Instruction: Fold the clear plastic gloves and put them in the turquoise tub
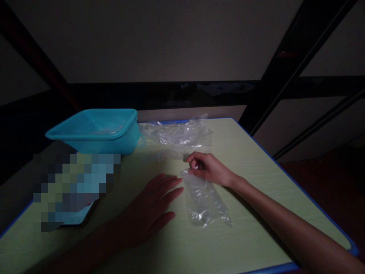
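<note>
A clear plastic bag lies lengthwise on the table, wrinkled and with light glinting off it. My right hand pinches its far end between thumb and fingers. Just left of this bag, my left hand rests low over the table, palm down with its fingers stretched toward the bag's edge; whether a fingertip touches it I cannot tell. Behind my hands, more crumpled clear plastic is spread near the table's back edge.
A turquoise plastic basin stands at the back left of the pale yellow table, which has a blue rim. In front of it lies a flat object, mostly blurred out by pixels. A wall and dark beams rise behind.
</note>
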{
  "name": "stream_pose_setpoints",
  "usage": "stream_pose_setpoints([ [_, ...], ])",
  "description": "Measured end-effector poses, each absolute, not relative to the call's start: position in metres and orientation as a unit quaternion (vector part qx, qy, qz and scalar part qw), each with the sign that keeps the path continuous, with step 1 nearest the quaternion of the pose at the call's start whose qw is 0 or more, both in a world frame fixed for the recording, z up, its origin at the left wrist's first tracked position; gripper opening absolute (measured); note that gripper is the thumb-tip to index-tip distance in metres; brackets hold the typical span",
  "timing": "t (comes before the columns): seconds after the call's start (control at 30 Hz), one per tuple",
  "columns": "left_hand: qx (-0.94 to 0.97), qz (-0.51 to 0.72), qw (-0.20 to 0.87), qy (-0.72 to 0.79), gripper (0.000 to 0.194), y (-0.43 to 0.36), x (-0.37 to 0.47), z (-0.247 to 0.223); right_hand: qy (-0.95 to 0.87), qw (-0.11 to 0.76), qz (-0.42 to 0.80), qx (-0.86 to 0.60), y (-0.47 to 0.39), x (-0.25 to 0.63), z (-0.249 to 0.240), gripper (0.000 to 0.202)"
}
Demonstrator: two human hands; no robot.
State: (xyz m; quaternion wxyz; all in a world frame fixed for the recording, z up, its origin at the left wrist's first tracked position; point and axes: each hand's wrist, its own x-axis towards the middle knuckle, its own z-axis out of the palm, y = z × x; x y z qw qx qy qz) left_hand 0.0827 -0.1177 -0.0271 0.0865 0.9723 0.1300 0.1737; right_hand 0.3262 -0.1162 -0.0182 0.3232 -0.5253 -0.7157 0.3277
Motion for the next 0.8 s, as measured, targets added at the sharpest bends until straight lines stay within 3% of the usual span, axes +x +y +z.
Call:
stream_pose_setpoints([
  [0.4,0.952,0.149,0.181,0.198,0.05,-0.112,0.09,-0.029,-0.684,0.355,0.385,-0.508,-0.11,0.334,-0.022,0.016],
  [0.8,0.96,0.102,0.167,0.202,0.056,-0.109,0.097,-0.026,-0.68,0.354,0.449,-0.459,-0.107,0.338,-0.024,0.024],
])
